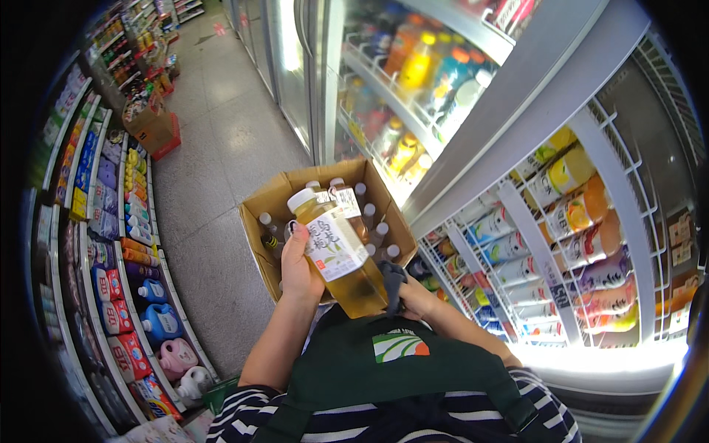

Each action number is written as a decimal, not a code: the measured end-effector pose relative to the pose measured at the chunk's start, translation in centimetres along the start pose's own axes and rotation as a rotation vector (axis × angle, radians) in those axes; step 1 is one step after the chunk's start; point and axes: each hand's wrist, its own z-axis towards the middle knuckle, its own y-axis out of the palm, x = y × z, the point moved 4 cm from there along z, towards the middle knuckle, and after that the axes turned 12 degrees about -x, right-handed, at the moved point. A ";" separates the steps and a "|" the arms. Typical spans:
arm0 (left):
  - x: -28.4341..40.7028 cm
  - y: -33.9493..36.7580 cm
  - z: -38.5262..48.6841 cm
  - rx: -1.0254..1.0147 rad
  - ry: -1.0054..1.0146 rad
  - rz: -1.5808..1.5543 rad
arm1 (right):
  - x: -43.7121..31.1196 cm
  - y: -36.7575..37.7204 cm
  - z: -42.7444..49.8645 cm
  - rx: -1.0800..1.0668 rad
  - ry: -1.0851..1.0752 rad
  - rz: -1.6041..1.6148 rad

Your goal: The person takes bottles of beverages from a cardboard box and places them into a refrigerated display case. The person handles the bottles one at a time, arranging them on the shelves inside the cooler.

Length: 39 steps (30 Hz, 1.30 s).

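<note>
My left hand [302,267] grips a large plastic bottle of golden tea [340,249] around its upper side. The bottle is tilted, with its white cap pointing away from me and its base near my dark green apron [399,365]. A dark grey cloth [393,285] is bunched in my right hand [418,299], pressed against the lower side of the bottle. Just beyond the bottle stands an open cardboard box [260,202]. It holds several upright bottles with pale caps, among them a labelled bottle of darker drink [348,202]. The held bottle hides part of the box.
An open fridge door [532,127] stands to my right, with wire-fronted shelves of bottled drinks [576,210] beside it. Shelving [119,238] with detergent and cleaning products lines the left. A cardboard carton [149,124] sits farther along the tiled aisle floor [221,127].
</note>
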 end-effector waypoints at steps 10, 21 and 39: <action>-7.9 -12.2 8.0 0.251 -0.186 0.177 | 2.3 -8.4 5.8 0.277 -0.274 -0.163; -12.3 -16.8 16.2 0.137 -0.299 0.593 | 0.3 -14.4 11.6 0.468 -0.479 -0.167; -15.1 -17.4 13.5 -0.320 -0.349 1.731 | -1.4 -14.3 12.8 0.687 -0.499 -1.035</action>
